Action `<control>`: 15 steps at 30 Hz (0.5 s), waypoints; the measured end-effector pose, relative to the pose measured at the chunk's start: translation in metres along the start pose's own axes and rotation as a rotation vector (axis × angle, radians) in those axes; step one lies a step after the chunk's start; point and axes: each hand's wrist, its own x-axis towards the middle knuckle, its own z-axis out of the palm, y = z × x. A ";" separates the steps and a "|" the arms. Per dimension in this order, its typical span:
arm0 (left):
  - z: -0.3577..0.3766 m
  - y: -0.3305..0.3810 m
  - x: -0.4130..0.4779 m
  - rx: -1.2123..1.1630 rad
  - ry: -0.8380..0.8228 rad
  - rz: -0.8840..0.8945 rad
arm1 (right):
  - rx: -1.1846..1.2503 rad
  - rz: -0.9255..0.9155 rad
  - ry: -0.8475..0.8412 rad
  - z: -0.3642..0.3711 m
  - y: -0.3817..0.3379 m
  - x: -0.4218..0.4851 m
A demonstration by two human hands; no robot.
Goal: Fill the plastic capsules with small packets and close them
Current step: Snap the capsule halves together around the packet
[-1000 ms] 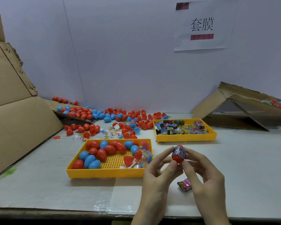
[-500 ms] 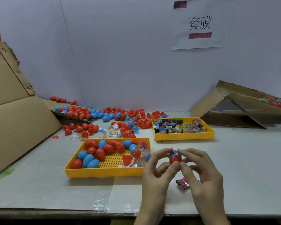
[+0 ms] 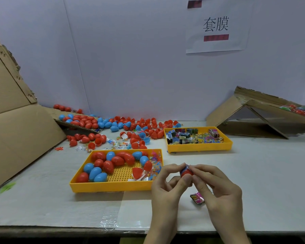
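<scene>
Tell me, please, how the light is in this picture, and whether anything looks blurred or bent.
Head view: soft, even light, faint shadow beside the near yellow tray; slight glare on the clear tape; wide lens slants the wall seam; the red capsule looks a little blurred.

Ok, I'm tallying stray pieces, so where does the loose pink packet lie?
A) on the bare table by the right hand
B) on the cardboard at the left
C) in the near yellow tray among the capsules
A: the pink packet lies on the table, outside both trays, partly behind the right hand, which with the left hand pinches a red capsule.
</scene>
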 end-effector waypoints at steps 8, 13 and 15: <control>0.000 0.002 0.000 0.036 0.013 0.008 | 0.023 0.042 -0.018 -0.002 0.000 0.000; 0.001 0.003 -0.001 0.072 -0.018 -0.019 | 0.079 0.098 0.018 -0.003 -0.003 0.002; 0.003 0.005 -0.001 0.066 -0.031 -0.028 | 0.098 0.124 0.024 -0.003 -0.005 0.002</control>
